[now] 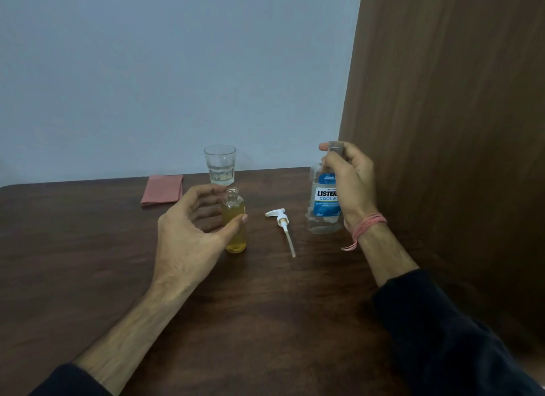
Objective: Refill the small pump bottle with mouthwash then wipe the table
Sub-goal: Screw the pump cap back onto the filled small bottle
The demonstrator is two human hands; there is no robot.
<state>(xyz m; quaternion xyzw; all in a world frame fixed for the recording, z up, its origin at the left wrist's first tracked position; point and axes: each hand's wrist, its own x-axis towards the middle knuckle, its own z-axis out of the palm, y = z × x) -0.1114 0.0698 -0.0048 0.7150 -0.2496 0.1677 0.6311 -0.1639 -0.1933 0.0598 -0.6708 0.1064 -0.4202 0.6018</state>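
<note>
My left hand point(188, 230) is curled around the small bottle point(235, 221), thumb tip on its front and fingers point(206, 193) up by the open neck, so I'm steadying it where it stands upright on the desk point(265, 307). It's uncapped, and yellowish liquid fills most of it. My right hand point(349, 183) is wrapped around the top of the mouthwash point(324, 198), fingers closed over its neck and cap end. That bottle is upright with a blue label, and the liquid in it looks clear and low. I can't tell whether its base is touching the desk or just above it. A pink thread band point(368, 224) sits on that wrist, and dark sleeves point(442, 336) cover both forearms lower down.

Between the two bottles the pump point(281, 218) lies flat on the desk, white head away from me, its tube pointing toward me. Behind the small bottle stands a glass point(220, 164) with a little clear liquid at the bottom. Left of the glass, a folded pink cloth point(162, 189) lies near the desk's far edge. A pale wall point(177, 71) rises behind, and a brown wooden panel point(457, 115) closes in the right side.
</note>
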